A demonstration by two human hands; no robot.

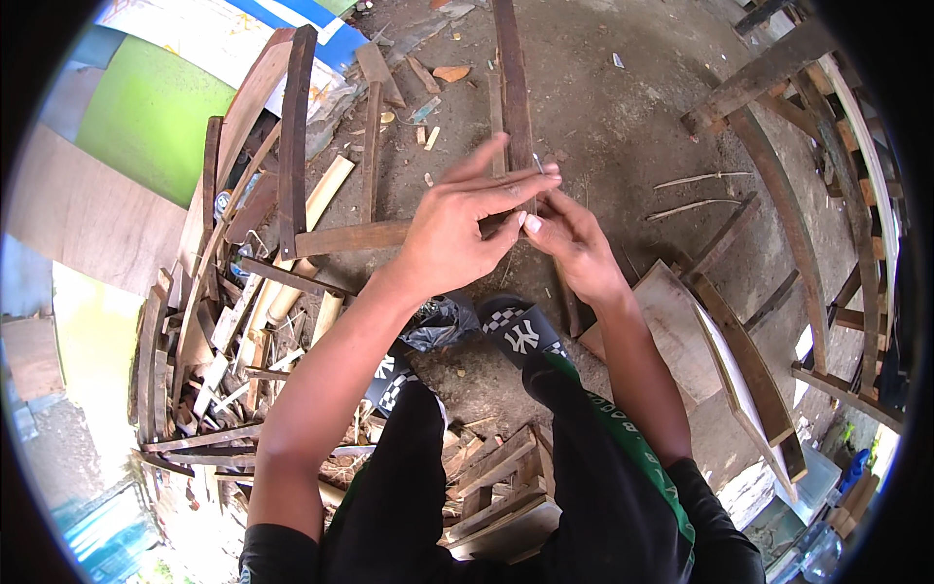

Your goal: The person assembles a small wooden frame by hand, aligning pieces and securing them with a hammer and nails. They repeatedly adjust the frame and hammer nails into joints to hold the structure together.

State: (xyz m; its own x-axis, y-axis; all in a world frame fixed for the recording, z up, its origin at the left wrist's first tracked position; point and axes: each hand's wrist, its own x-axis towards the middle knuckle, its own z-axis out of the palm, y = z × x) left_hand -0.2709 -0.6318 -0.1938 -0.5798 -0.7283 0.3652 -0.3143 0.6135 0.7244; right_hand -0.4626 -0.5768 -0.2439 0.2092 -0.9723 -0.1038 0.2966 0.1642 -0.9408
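My left hand (465, 219) and my right hand (581, 243) meet at the fingertips, above the near end of a long dark wooden strip (516, 83). The left fingers reach out to the right, one raised and slightly blurred, while the left thumb bends in against the right thumb. My right hand is closed in a pinch. A thin, pale, nail-like sliver (538, 164) shows by the left fingertips; its kind is too small to tell. Below the left wrist, a wooden crosspiece (352, 238) runs left to an upright dark strip (297, 136).
Wood offcuts (233, 360) and bamboo pieces (329, 191) are heaped on the left. Wooden frames (778, 204) and a leaning board (657, 321) stand on the right. A black plastic bag (438, 321) lies by my sandals (520, 331). Painted panels (146, 117) stand far left.
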